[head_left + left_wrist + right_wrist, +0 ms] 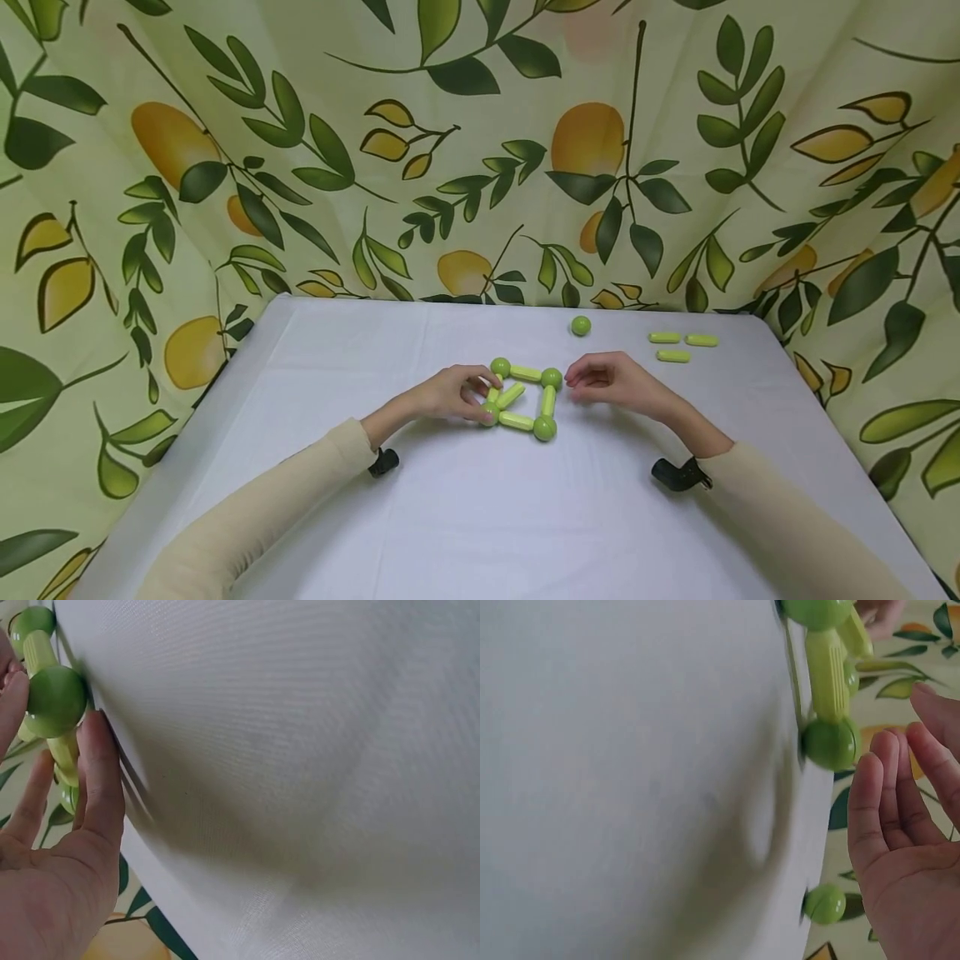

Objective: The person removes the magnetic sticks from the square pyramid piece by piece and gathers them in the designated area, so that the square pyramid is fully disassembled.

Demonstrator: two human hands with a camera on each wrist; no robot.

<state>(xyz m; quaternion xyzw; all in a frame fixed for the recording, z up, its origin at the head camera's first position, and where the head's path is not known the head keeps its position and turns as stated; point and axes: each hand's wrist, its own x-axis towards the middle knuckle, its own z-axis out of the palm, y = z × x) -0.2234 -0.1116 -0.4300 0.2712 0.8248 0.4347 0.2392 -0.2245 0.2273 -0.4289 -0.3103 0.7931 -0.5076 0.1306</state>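
Note:
Four green balls, one of them the near right ball (pixel 544 427), and light green rods such as the near rod (pixel 516 421) form a square on the table. Another rod (pixel 511 395) slants up from the near left ball (pixel 489 413). My left hand (pixel 450 392) holds that corner, thumb at the ball and fingers along the left side. Just right of the far right ball (pixel 551 377), my right hand (pixel 617 385) hovers with bent fingers and nothing in them; the right wrist view shows its fingers apart from the ball (pixel 831 744).
A loose green ball (pixel 581 326) lies near the table's far edge. To its right are several loose rods (pixel 672 356). A leaf-patterned cloth (pixel 465 167) hangs behind the white-covered table (pixel 450 525).

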